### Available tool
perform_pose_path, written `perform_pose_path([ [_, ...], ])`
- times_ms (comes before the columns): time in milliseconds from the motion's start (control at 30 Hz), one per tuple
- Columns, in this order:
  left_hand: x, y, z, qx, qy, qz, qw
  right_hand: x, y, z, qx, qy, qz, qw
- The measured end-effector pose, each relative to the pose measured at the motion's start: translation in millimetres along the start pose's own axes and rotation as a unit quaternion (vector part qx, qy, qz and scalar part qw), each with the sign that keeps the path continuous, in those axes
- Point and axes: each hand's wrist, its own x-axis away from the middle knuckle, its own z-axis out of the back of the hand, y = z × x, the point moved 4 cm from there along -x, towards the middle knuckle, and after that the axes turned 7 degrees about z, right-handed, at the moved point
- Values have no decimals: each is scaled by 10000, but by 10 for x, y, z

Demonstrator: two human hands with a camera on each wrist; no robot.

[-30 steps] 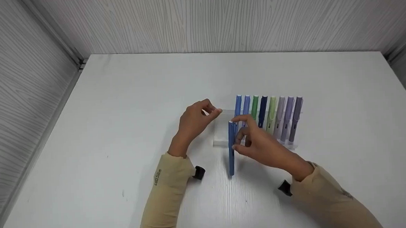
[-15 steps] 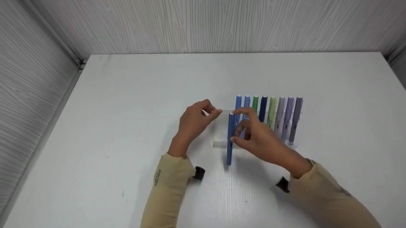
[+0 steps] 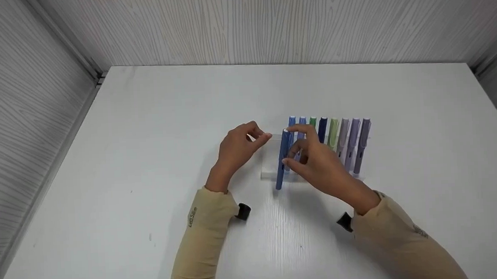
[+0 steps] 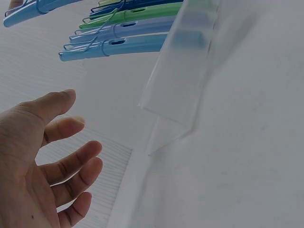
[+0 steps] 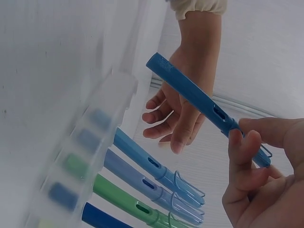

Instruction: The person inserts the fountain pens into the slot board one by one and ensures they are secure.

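My right hand (image 3: 320,169) pinches a capped blue pen (image 3: 279,176) between thumb and fingers. The pen leans slightly, its lower end in front of a clear pen stand (image 3: 270,161). In the right wrist view its barrel with a slot window points away from the fingers. On the stand lies a row of pens; a lighter blue pen (image 5: 140,154) is at the near end, then a periwinkle pen (image 5: 130,173) and a green pen (image 5: 118,194). By the stand's left end hovers my left hand (image 3: 238,147), fingers loosely bent, holding nothing; the left wrist view shows a gap between fingertips and stand.
Further right on the stand are a dark navy pen (image 3: 323,129), a pale green pen (image 3: 333,133) and several purple-grey ones. The stand's left part shows bare plastic. A white table (image 3: 147,161) surrounds it, with wood-grain panels (image 3: 268,23) behind and at the sides.
My right hand has carried the blue pen up and away from me in the head view, closer to the stand, and tilted it slightly. The left hand stays in place.
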Motion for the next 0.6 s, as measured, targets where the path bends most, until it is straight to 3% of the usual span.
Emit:
perform_pose_path([
  [233, -4, -5, -11, 6, 36, -28, 10000, -18, 3, 2, 202, 92, -132, 9997],
  [600, -11, -11, -12, 18, 64, -49, 10000, -28, -36, -13, 630, 327, 46, 9975],
])
